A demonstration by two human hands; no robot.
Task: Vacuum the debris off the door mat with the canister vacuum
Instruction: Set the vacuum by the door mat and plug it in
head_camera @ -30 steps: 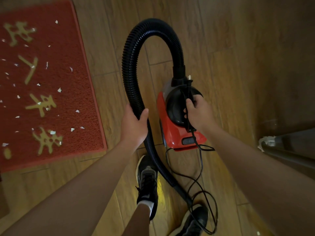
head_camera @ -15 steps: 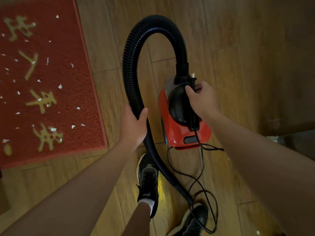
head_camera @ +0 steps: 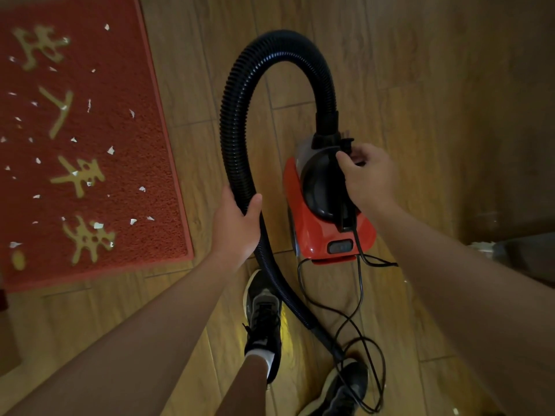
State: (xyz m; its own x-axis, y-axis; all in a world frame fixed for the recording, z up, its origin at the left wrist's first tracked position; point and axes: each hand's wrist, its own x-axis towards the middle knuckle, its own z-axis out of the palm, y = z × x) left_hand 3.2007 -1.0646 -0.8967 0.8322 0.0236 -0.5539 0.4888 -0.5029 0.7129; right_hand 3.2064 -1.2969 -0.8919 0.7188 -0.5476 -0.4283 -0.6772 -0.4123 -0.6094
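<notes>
Fingers (head_camera: 345,163) of the right hand (head_camera: 371,180) curl round the front end of the black handle (head_camera: 345,214) on top of the canister vacuum (head_camera: 303,232), just behind the socket where the hose (head_camera: 270,49) plugs in. The left hand (head_camera: 237,226) grips the ribbed hose lower down, thumb on the near side and the other fingers wrapped round the far side. From the socket the hose rises in a tall loop, comes down through that hand and runs on between the person's two dark shoes (head_camera: 264,319), where its end is hard to make out. The red and black vacuum stands on the wooden floor (head_camera: 420,85), a thin black cord (head_camera: 359,283) trailing from its rear in loose loops. The red door mat (head_camera: 135,181) lies to the left, well apart from the vacuum, with gold characters on it and small white scraps of debris (head_camera: 111,150) scattered over its surface
</notes>
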